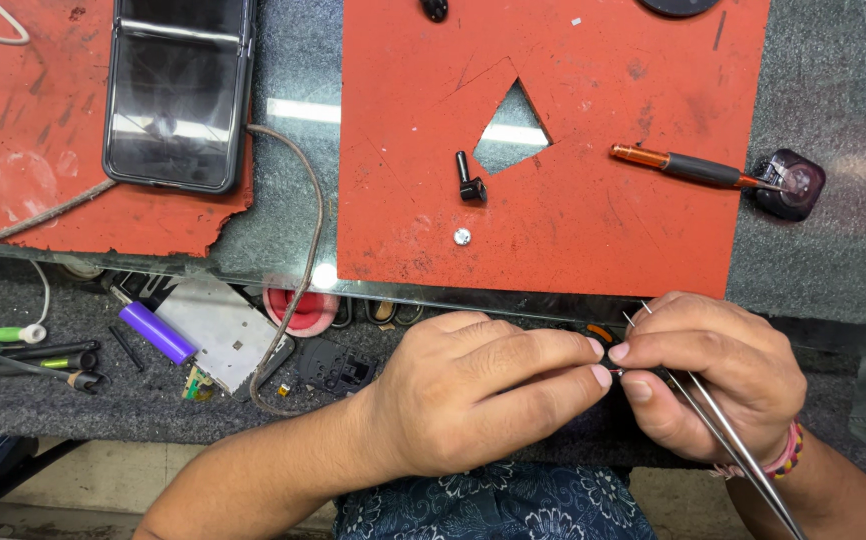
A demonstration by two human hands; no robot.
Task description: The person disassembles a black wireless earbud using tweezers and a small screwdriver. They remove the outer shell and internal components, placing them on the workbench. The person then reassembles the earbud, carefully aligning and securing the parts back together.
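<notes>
My left hand (473, 390) and my right hand (718, 375) meet fingertip to fingertip just below the front edge of the orange-red mat (553, 130). A tiny part (615, 371) is pinched between my left thumb and forefinger; it is too small to identify. My right hand grips metal tweezers (728, 440), whose long legs run down past my wrist, with the tips at the small part. On the mat lie a small black L-shaped piece (469, 181), a small silver screw (462, 237) and an orange-and-black screwdriver (688, 167).
A dark phone (178, 95) lies on a second torn red mat (23, 150) at upper left, with a cable (303, 220) trailing down. A lower shelf holds a purple cylinder (156, 332), a metal plate (223, 325), a red round lid (298, 310) and hand tools (23, 355). A small dark square part (791, 185) sits at right.
</notes>
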